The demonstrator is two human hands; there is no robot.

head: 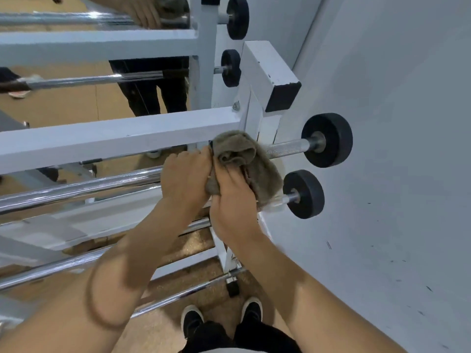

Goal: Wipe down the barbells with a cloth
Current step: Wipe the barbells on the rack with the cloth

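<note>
At the centre of the frame, a crumpled brown cloth [244, 159] is gripped by the right hand [233, 207] and pinched at its edge by the left hand [186, 177]. The cloth is bunched around a chrome barbell [76, 188] resting on a white rack [114, 138]. Black end weights [328, 140] are seen at centre right, beside a grey wall [395, 149].

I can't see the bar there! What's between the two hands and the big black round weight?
Head view: crumpled grey-brown cloth, then bare knurled bar.
</note>
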